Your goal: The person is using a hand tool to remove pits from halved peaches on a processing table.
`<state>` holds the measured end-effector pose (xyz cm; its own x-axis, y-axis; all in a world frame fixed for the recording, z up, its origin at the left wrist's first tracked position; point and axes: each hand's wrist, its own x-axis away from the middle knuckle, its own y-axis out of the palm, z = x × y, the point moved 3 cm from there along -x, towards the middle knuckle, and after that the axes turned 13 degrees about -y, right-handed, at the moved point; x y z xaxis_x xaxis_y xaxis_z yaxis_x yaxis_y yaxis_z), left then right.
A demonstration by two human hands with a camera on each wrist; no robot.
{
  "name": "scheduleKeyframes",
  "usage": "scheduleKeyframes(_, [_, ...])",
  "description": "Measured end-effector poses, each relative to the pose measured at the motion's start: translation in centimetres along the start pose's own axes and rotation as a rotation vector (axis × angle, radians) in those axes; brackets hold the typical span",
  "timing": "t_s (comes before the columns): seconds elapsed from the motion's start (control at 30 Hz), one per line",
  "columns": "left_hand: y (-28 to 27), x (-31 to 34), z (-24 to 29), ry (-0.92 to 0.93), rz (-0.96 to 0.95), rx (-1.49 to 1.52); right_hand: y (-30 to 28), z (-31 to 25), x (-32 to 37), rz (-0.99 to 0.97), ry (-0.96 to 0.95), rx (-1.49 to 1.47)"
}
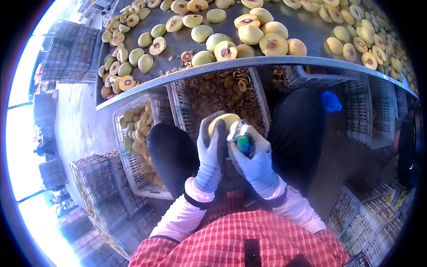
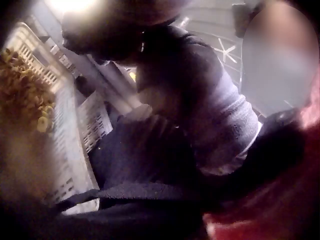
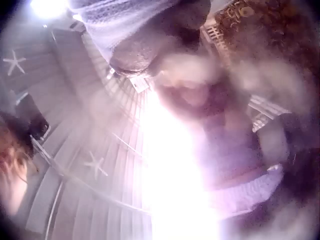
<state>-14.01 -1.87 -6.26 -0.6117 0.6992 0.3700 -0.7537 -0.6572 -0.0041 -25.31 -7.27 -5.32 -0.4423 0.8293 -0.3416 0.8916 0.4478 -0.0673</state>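
In the head view, my gloved left hand [image 1: 210, 153] grips a yellow peach half [image 1: 226, 120], fingers on one side and thumb on the other. Close beside it, my gloved right hand [image 1: 257, 162] is curled round a small tool [image 1: 243, 141] with a metal head and a green part. The metal head is right at the fruit's edge. Both hands are above a crate of brown scraps [image 1: 221, 95], between the knees. The wrist views are dark, blurred or glaring, and what the hands hold is mostly hidden there.
A metal table [image 1: 147, 86] ahead bears many whole-looking and halved peaches [image 1: 225, 50]. Left of the knees stands a crate [image 1: 126, 167] of peach halves. Stacked crates [image 1: 100, 187] flank the seat, with more crates [image 1: 362, 109] under the table at right.
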Motion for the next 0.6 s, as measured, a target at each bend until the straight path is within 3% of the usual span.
scheduleKeyframes(0.03, [-0.4, -0.4, 0.1, -0.035, 0.000, 0.078, -0.4, 0.3, 0.4, 0.034, 0.250, -0.123])
scheduleKeyframes(0.1, [-1.2, -0.8, 1.1, -0.019, 0.074, 0.009, -1.3, 0.9, 0.5, 0.126, 0.373, -0.289])
scheduleKeyframes(0.13, [-1.0, -0.7, 1.5, -0.003, 0.058, 0.025, -1.0, 0.7, 0.8, 0.131, 0.309, -0.335])
scheduleKeyframes(0.17, [-0.9, -0.4, 2.1, 0.010, 0.041, 0.040, -1.0, -0.5, 0.5, -0.099, 0.200, -0.105])
scheduleKeyframes(0.23, [-0.4, 0.4, 2.5, 0.073, 0.041, -0.064, -0.2, -1.0, 1.1, -0.243, 0.071, 0.155])
scheduleKeyframes(0.3, [0.0, 1.1, 2.9, 0.215, 0.100, -0.186, 0.1, -0.6, 1.6, -0.199, 0.078, 0.095])
scheduleKeyframes(0.37, [0.3, 1.5, 3.3, 0.079, 0.106, -0.076, 0.4, -0.3, 2.1, -0.172, 0.062, 0.064])
scheduleKeyframes(0.47, [0.6, 1.7, 2.7, 0.204, 0.178, -0.011, 0.4, -0.4, 2.1, -0.115, 0.105, 0.008])
scheduleKeyframes(0.6, [0.8, 1.6, 2.7, 0.167, 0.153, -0.021, 0.3, -0.1, 2.3, -0.123, 0.102, -0.004])
